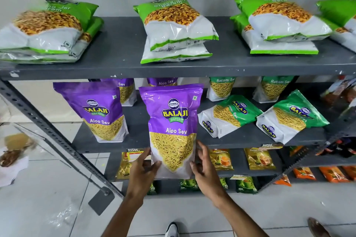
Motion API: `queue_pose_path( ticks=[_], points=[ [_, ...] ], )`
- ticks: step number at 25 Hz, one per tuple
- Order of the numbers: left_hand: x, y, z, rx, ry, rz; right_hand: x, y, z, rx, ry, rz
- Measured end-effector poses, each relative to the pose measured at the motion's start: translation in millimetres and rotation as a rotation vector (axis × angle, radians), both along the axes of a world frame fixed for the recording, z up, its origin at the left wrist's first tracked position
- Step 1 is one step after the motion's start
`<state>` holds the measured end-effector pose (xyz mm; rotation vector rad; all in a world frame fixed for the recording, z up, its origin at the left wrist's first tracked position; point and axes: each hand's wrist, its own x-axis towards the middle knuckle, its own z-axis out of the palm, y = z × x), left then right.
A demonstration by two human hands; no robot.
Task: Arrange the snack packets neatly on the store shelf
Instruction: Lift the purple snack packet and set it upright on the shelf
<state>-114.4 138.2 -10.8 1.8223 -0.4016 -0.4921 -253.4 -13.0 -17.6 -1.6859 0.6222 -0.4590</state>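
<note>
A purple Aloo Sev packet (172,127) stands upright in front of the middle shelf (246,138), held at its lower corners. My left hand (142,171) grips its lower left edge and my right hand (202,167) holds its lower right edge. Another purple Aloo Sev packet (96,111) stands upright on the shelf to the left, with two more behind it. Green Ratlami Sev packets (229,115) (290,119) lie tilted on the right of the same shelf, and two stand upright behind them.
The top shelf (123,63) carries stacks of green-and-white packets (179,29). Lower shelves hold small yellow packets (258,159) and orange packets (335,174). A slanted metal brace (57,140) runs down the rack's left side. Tiled floor lies below, with my shoe (172,229) visible.
</note>
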Motion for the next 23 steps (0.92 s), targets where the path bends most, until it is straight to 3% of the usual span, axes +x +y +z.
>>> queue_pose_path(
  ticks=[4,12,21,23],
  points=[
    [53.8,-35.1,-17.4,0.011,-0.085,-0.080,48.0,-27.5,-10.2,-0.036,0.047,-0.062],
    [146.2,-106.1,-47.4,-0.030,-0.003,0.022,144.4,-79.2,-15.8,-0.092,0.031,-0.162],
    [150.6,-115.1,-70.7,-0.084,0.025,0.039,164.0,-86.1,-44.7,-0.034,0.083,-0.147],
    [130.3,-109.9,-68.5,-0.050,-0.091,0.135,157.4,-87.8,-44.9,-0.088,0.088,-0.109]
  ],
)
